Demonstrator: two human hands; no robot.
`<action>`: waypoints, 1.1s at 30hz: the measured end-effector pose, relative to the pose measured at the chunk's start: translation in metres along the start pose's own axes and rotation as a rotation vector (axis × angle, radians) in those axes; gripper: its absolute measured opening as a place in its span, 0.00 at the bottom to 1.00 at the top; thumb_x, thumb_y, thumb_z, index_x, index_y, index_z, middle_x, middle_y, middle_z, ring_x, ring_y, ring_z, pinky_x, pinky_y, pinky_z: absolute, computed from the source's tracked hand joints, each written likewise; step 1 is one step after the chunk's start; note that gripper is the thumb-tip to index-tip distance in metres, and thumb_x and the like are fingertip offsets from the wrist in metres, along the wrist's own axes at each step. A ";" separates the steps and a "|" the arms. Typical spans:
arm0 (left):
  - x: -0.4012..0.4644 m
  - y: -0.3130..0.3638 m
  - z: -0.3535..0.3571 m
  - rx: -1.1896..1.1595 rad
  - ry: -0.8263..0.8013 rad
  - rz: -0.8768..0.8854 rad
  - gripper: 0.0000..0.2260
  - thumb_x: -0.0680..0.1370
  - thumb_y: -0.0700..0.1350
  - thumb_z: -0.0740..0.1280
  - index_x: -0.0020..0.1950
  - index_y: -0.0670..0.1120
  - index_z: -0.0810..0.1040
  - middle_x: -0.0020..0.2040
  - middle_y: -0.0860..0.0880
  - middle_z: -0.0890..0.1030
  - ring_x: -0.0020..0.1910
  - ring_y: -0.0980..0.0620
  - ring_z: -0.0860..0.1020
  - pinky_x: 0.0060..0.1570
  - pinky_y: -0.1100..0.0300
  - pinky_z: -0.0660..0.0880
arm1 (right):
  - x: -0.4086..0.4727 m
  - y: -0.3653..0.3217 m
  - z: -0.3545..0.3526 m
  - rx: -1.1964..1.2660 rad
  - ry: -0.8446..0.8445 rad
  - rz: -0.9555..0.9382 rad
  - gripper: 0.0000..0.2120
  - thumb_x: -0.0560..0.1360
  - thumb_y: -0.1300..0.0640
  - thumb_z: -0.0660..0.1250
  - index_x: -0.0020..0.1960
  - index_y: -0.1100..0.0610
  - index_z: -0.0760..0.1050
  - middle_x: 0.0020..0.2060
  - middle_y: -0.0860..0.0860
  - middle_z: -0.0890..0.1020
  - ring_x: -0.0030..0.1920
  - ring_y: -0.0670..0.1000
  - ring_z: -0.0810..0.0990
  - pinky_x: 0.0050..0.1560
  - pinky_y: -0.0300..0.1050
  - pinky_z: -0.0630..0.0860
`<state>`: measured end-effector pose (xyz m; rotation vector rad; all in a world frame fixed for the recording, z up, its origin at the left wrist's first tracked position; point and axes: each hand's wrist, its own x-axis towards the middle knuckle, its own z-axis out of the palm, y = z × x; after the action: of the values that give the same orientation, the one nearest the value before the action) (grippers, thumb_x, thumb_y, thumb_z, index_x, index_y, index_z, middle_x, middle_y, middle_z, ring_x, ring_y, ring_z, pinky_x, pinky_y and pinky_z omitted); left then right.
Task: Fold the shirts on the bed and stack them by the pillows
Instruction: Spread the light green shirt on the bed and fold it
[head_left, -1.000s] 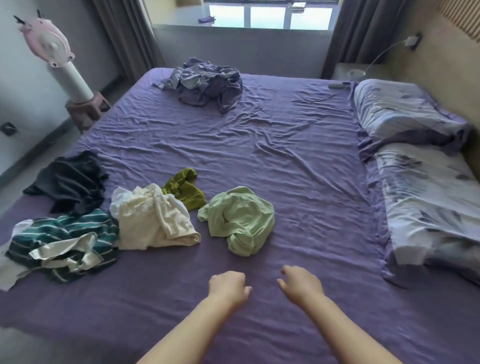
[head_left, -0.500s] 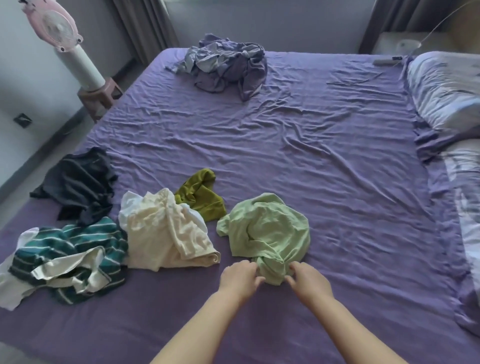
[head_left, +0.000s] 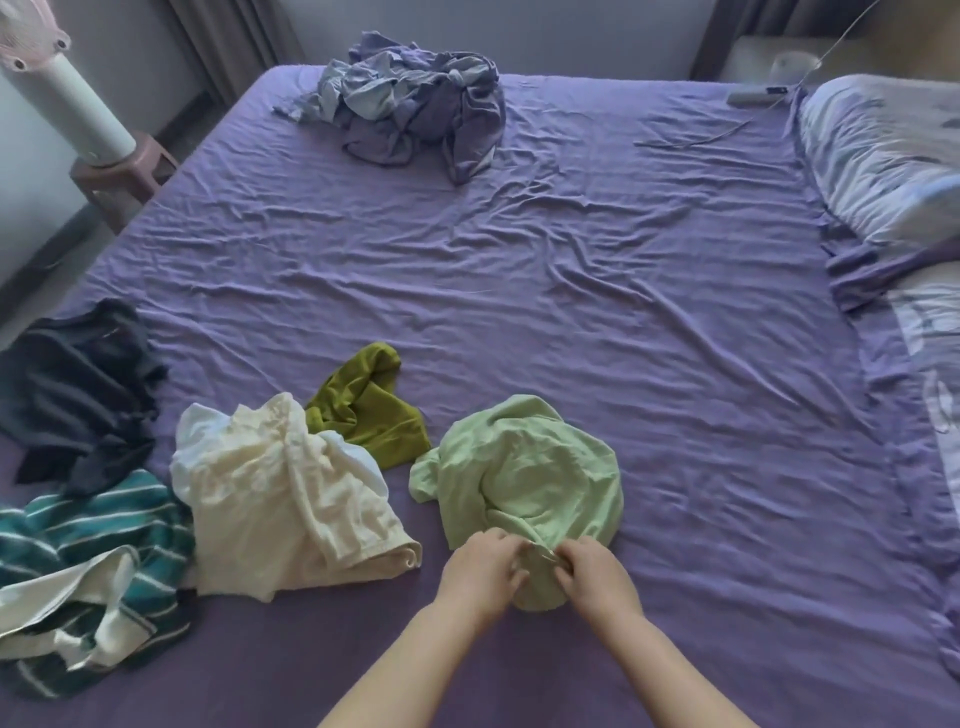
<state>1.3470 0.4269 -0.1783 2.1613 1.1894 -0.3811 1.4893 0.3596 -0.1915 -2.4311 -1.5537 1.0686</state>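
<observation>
Head view, looking down over a bed (head_left: 571, 291) under a creased purple sheet. Two hands at the near edge: left hand (head_left: 480, 574) and right hand (head_left: 597, 577), both pinching the near hem of a crumpled light green shirt (head_left: 535, 467), fingers curled into the cloth. Five loose shirts near the front of the bed, counted left to right: a teal and white striped shirt (head_left: 88, 540) at the near left corner, a dark navy shirt (head_left: 78, 384) just beyond it, a cream shirt (head_left: 280, 493) touching the striped one, an olive green shirt (head_left: 369, 405) partly tucked behind the cream one, then the light green shirt, apart from the cream one and just beside the olive. One heap of greyish purple clothes (head_left: 415, 104) at the far end of the bed, number of pieces impossible to tell. Two pillows along the right edge: far pillow (head_left: 878, 156) and near pillow (head_left: 935, 332), both in pale patterned covers, well apart from the shirts. Beside the bed at far left, one small brown stool (head_left: 119, 176) carrying a white cylindrical fan (head_left: 67, 109) with a pink top. Grey curtains (head_left: 234, 41) and a pale wall behind.
</observation>
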 end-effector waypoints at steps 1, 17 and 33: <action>0.002 0.001 -0.003 -0.002 0.026 -0.013 0.19 0.77 0.51 0.64 0.68 0.53 0.69 0.63 0.51 0.73 0.63 0.49 0.70 0.59 0.53 0.71 | 0.001 -0.001 -0.003 0.051 0.002 -0.042 0.04 0.75 0.57 0.63 0.47 0.56 0.75 0.45 0.53 0.74 0.52 0.56 0.76 0.48 0.44 0.68; -0.065 0.107 -0.155 -0.379 0.422 0.201 0.04 0.78 0.40 0.62 0.50 0.43 0.76 0.49 0.45 0.81 0.51 0.46 0.78 0.49 0.59 0.69 | -0.128 -0.031 -0.240 0.839 0.494 -0.295 0.05 0.75 0.61 0.67 0.42 0.53 0.78 0.32 0.46 0.80 0.33 0.43 0.76 0.36 0.35 0.72; -0.181 0.222 -0.230 -0.578 0.414 0.548 0.14 0.72 0.41 0.72 0.32 0.50 0.70 0.31 0.55 0.71 0.33 0.56 0.69 0.32 0.68 0.65 | -0.281 -0.078 -0.361 0.730 0.838 -0.482 0.07 0.72 0.60 0.70 0.41 0.48 0.81 0.31 0.39 0.81 0.32 0.35 0.75 0.36 0.28 0.70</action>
<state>1.4209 0.3722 0.1775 1.9665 0.7215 0.6000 1.5685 0.2755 0.2579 -1.5475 -1.0818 0.3284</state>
